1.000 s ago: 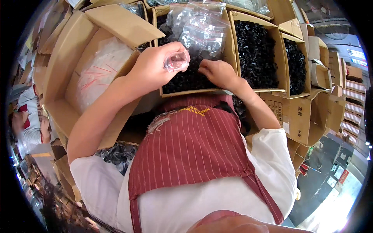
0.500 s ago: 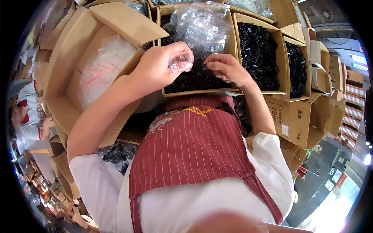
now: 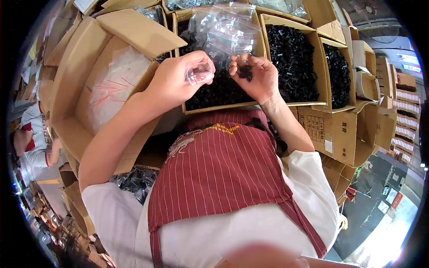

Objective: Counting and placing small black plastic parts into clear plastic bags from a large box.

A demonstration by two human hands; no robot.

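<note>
My left hand (image 3: 183, 71) is closed around a clear plastic bag (image 3: 199, 73), whose rounded mouth gapes toward the right. Beside it, my right hand (image 3: 261, 79) is turned palm up with its fingers curled, cradling a few small black parts (image 3: 245, 73). The two hands are a short way apart, over a cardboard box (image 3: 222, 106) of loose black pieces (image 3: 223, 94). Clear zip bags (image 3: 230, 31) with red strips lie on the pieces at the far side of that box. The exact shape of the parts in my palm is too small to tell.
At left stands an open carton (image 3: 67, 85) holding a stack of clear bags (image 3: 116, 80) with red strips. Two more boxes of black pieces (image 3: 292, 62) stand on the right. Another person (image 3: 35, 134) is at the far left. Dark plastic-wrapped items (image 3: 136, 181) sit below my left arm.
My right hand has turned from palm down to palm up and come up and left, showing black parts in it. My left hand has shifted slightly left with the bag.
</note>
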